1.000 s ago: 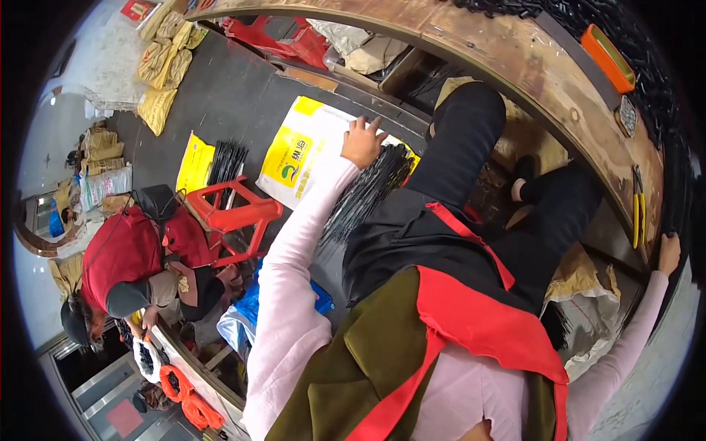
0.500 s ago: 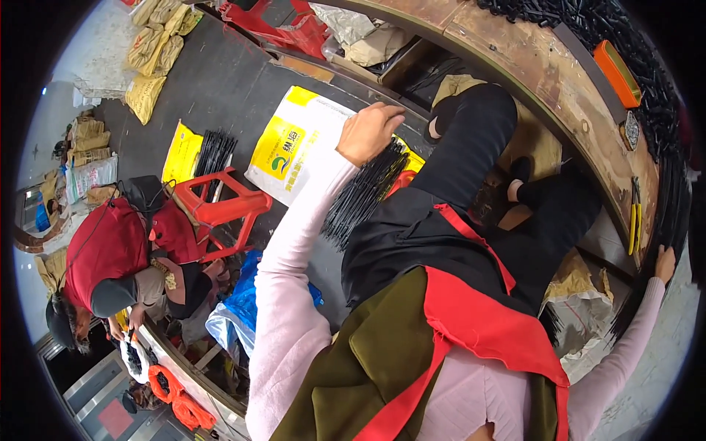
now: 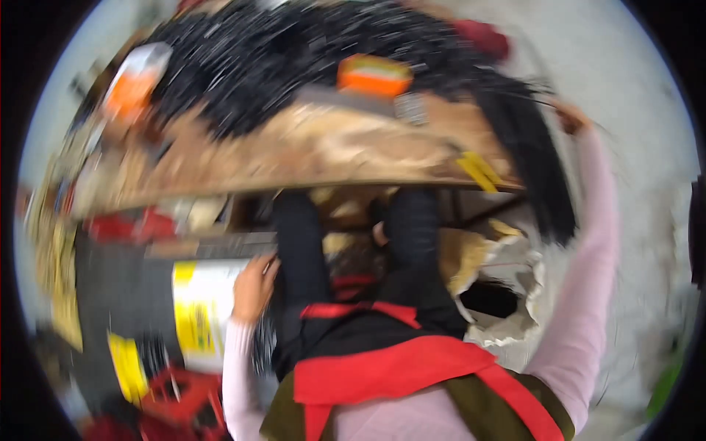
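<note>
The view is smeared by motion. My left hand (image 3: 252,289) hangs beside my left thigh, fingers loosely bent and apart, with nothing visible in it. Below it, against my leg, is a bundle of thin black strips (image 3: 264,344). At the table's right end my right hand (image 3: 570,117) reaches out to the upper end of a long bundle of black strips (image 3: 531,158). Its fingertips are beside or touching thin dark strands there; blur hides whether they grip any. The bundle hangs over the table edge.
Black pieces (image 3: 272,55) heap across the wooden table (image 3: 294,158). An orange box (image 3: 375,76), a small grey object (image 3: 410,109) and yellow-handled pliers (image 3: 478,170) lie there. Below are an opened sack (image 3: 515,327), a white-and-yellow sack (image 3: 197,312) and a red stool (image 3: 180,393).
My view has swung round so the table now lies across the top. My right hand has moved along the strip bundle to its far end. My left hand stays near my thigh.
</note>
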The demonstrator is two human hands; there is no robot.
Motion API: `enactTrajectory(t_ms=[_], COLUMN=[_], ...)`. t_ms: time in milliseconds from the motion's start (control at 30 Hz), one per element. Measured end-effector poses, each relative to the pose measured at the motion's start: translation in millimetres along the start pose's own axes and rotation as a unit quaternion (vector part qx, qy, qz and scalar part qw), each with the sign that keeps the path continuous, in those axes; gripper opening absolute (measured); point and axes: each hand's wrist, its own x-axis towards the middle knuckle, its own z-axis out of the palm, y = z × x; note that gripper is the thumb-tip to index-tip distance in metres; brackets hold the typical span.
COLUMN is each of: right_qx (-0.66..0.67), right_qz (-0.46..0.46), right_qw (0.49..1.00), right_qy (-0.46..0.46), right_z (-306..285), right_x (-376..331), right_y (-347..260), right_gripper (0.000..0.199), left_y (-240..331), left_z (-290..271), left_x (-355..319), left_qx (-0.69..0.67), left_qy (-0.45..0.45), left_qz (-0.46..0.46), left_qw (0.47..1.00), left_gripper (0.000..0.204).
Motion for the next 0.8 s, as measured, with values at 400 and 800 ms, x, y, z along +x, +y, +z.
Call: enactTrajectory(t_ms=[400, 800], right_qx=[0.555, 0.209], right_qz=[-0.209, -0.415], right_qw=[0.779, 0.840], right_qy=[-0.204, -0.278], right_z=[55, 151], right_x=[-192, -336], right_y=[-185, -182], right_gripper=[0.019, 0.045], left_y=[209, 252], left_z=[-42, -78], left_x=[77, 63], left_qx=[-0.287, -0.579], left_qy=[-0.026, -0.184], left_qz=[0.298, 0.100], left_qw=[0.910, 0.788], left_gripper=[0.023, 0.023])
